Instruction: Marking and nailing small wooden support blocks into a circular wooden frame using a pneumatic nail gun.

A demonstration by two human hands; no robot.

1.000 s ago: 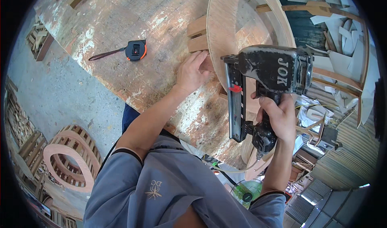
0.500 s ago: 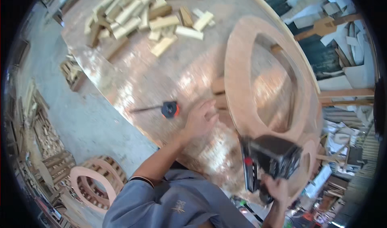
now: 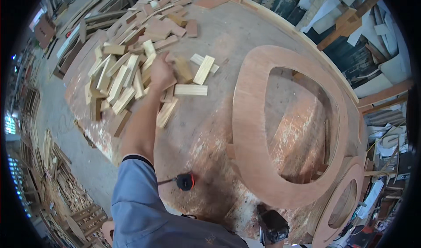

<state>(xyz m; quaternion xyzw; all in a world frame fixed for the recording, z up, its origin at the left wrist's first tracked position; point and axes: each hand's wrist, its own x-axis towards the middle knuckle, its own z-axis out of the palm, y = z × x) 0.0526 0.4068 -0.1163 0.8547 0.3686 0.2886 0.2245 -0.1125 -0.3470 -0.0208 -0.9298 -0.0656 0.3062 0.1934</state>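
My left hand (image 3: 162, 72) is stretched out to the pile of short wood blocks (image 3: 118, 79). Its fingers are partly hidden, closed at a tan wood block (image 3: 182, 69) that is smeared by motion. Only a bit of my right hand (image 3: 275, 244) shows at the bottom edge, gripping a black nail gun (image 3: 274, 226). Just beyond the nail gun lies a large rounded plywood ring (image 3: 250, 116), raised on blocks above the table. A black and orange tape measure (image 3: 185, 181) rests on the table, left of the ring.
A smaller stacked ring (image 3: 326, 221) stands at the right edge of the worktable (image 3: 210, 156). Reddish wood pieces (image 3: 158, 28) lie behind the pale blocks. Timber scraps (image 3: 66, 182) cover the floor at left; sheets and offcuts (image 3: 381, 64) lie at right.
My left hand has gone from beside the ring to the block pile, farther away and to the left. The nail gun has moved nearer the bottom edge. My view has shifted.
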